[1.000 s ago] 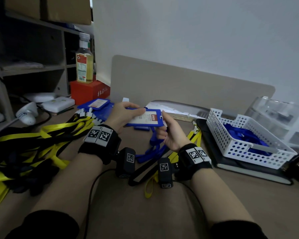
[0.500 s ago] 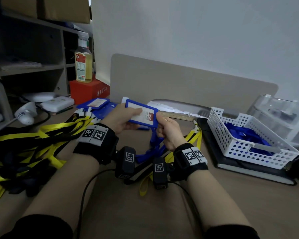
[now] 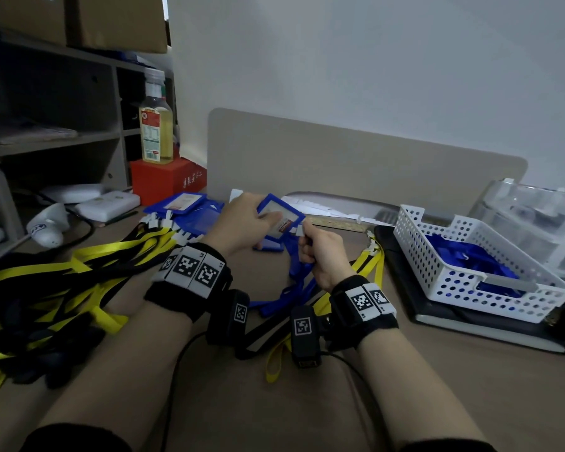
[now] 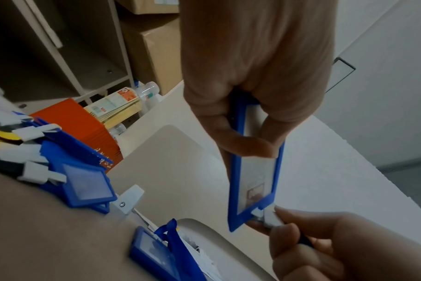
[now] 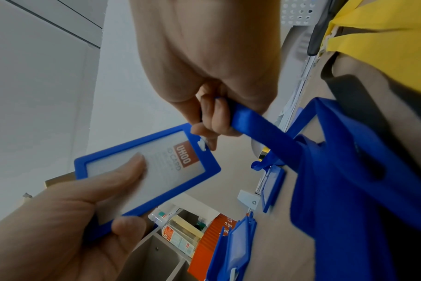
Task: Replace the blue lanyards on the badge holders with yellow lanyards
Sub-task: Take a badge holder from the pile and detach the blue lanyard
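My left hand (image 3: pixel 245 220) grips a blue badge holder (image 3: pixel 281 220) with a white card in it, thumb on its face (image 5: pixel 132 167), fingers behind (image 4: pixel 240 140). My right hand (image 3: pixel 320 252) pinches the white clip (image 4: pixel 268 218) at the holder's slot end, where a blue lanyard (image 5: pixel 264 129) joins it; the strap runs down through the fist to the desk (image 3: pixel 294 288). Both hands are raised a little above the desk. A yellow lanyard (image 3: pixel 369 265) lies under my right wrist. A pile of yellow and black lanyards (image 3: pixel 62 275) lies at the left.
More blue badge holders (image 3: pixel 183 207) with white clips lie behind my left hand. A white perforated basket (image 3: pixel 470 288) with blue lanyards sits on a dark notebook at the right. A red box (image 3: pixel 167 181) with a bottle (image 3: pixel 155 125), shelves and a beige divider panel (image 3: pixel 356 164) stand behind.
The badge holder has been turned and tilted in my left hand, its slot end now toward my right hand. My right hand moved up from the strap to the white clip.
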{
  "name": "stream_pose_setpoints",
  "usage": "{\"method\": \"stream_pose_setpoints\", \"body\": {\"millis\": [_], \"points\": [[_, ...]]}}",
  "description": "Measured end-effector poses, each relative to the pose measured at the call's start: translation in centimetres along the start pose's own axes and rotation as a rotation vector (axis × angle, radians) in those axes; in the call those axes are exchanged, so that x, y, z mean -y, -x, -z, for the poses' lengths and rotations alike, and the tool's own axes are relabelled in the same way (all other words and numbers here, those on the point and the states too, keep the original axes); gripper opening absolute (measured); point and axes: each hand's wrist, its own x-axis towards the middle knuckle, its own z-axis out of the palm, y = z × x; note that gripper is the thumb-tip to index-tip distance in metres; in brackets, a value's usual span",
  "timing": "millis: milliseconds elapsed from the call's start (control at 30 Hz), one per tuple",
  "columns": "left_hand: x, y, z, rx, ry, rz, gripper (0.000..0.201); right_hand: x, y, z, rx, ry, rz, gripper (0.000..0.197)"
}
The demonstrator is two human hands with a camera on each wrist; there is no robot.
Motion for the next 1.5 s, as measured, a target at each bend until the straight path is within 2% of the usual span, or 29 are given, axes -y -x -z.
{"method": "stream_pose_setpoints", "body": {"millis": [133, 233, 333, 533, 667, 733, 833, 933, 1033, 1133, 1200, 1267, 1333, 1433, 1500], "points": [[0.3, 0.1, 0.1, 0.025, -0.062, -0.033, 0.017, 0.0, 0.2, 0.0, -0.010, -0.027, -0.028, 0.020], [0.2, -0.1, -0.1, -0.030, 0.063, 0.016, 0.022, 0.1, 0.5, -0.5, 0.001, -0.011, 0.005, 0.024], [-0.1, -0.2, -0.4, -0.096, 0.192, 0.071, 0.019, 0.1, 0.8, -0.7, 0.015, -0.047, 0.022, 0.028], [0.3, -0.1, -0.4, -0.051, 0.202, 0.053, 0.018, 0.1, 0.5, -0.6, -0.035, -0.162, -0.092, 0.017], [0.2, 0.0, -0.1, -0.004, 0.197, 0.010, 0.018, 0.1, 0.3, -0.4, -0.036, -0.353, -0.184, 0.030], [0.4, 0.0, 0.3, 0.024, 0.252, 0.004, 0.017, 0.3, 0.2, -0.2, -0.008, -0.467, -0.232, 0.033], [0.6, 0.1, 0.6, 0.056, 0.338, 0.046, 0.016, 0.7, 0.2, -0.2, 0.013, -0.529, -0.259, 0.021], [0.4, 0.2, 0.3, 0.062, 0.638, 0.151, 0.015, 0.9, 0.2, -0.6, 0.020, -0.577, -0.215, 0.015], [0.0, 0.4, -0.1, 0.167, 0.888, 0.235, 0.020, 1.5, 0.5, -1.1, 0.049, -0.657, -0.169, 0.022], [-0.4, 0.7, -0.6, 0.270, 0.964, 0.288, 0.020, 2.5, 1.1, -1.3, 0.124, -0.791, -0.189, 0.033], [-0.4, 0.9, -0.9, 0.378, 0.960, 0.335, 0.022, 2.9, 1.2, -1.0, 0.131, -0.769, -0.167, 0.029], [-0.3, 1.2, -1.0, 0.484, 0.885, 0.389, 0.026, 3.1, 1.0, -0.7, 0.107, -0.726, -0.136, 0.030], [-0.1, 1.3, -0.9, 0.531, 0.773, 0.416, 0.031, 3.1, 0.3, -0.1, 0.088, -0.828, -0.174, 0.034], [-0.1, 1.2, -0.4, 0.483, 0.821, 0.371, 0.031, 3.0, -1.2, 0.9, -0.009, -0.995, -0.197, 0.031], [-0.1, 0.9, 0.0, 0.392, 0.949, 0.327, 0.028, 2.9, -1.6, 1.4, -0.135, -0.936, -0.134, 0.028]]}}
